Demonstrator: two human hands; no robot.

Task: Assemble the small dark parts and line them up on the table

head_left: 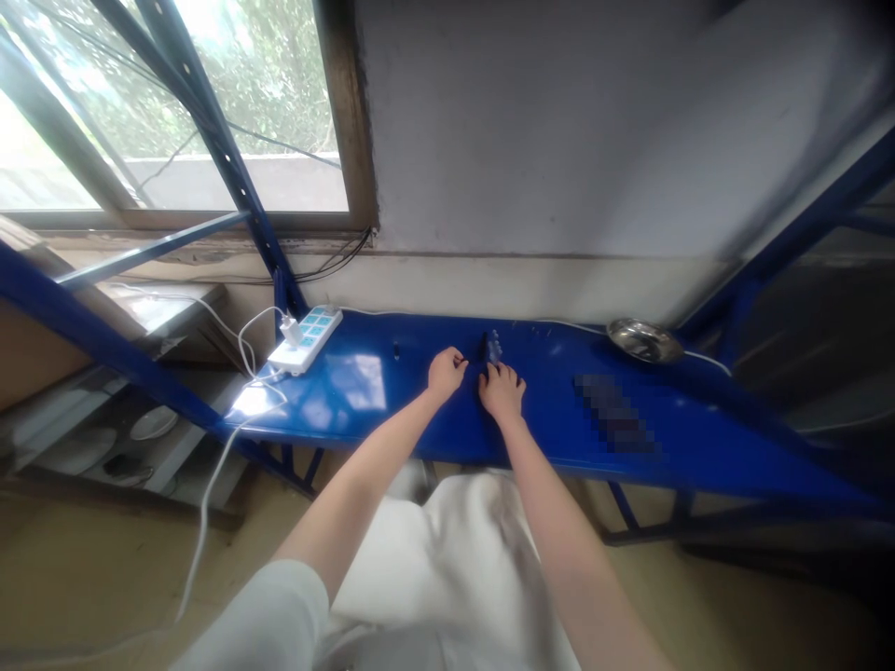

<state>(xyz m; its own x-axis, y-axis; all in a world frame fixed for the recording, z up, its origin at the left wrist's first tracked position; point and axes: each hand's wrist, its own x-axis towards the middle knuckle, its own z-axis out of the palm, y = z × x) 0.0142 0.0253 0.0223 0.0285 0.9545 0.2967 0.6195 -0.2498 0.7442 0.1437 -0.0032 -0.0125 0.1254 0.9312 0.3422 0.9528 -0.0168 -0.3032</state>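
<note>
Nearest the camera, a white sleeve covers the person's left upper arm, and a white cloth hangs down their front. Both bare forearms reach over the near edge of a blue steel bench.

The left hand is loosely curled, knuckles up, and rests near the middle of the bench. The right hand sits just beside it, half closed, with its fingers arched downward. Whether either hand holds something small cannot be told. Just past the right fingers, close to the far edge, stand a small dark piece and a clear piece, side by side and almost touching that hand. Farther left along the same edge lies a small black peg, well apart from the left hand.

To the right, a pixelated patch hides part of the bench top. Beyond it, a shallow steel dish sits at the far edge. Toward the left end stands a white power strip with a white plug in it, and a white cable drops past the bench. Behind everything rise a painted wall and a wood-framed window.
</note>
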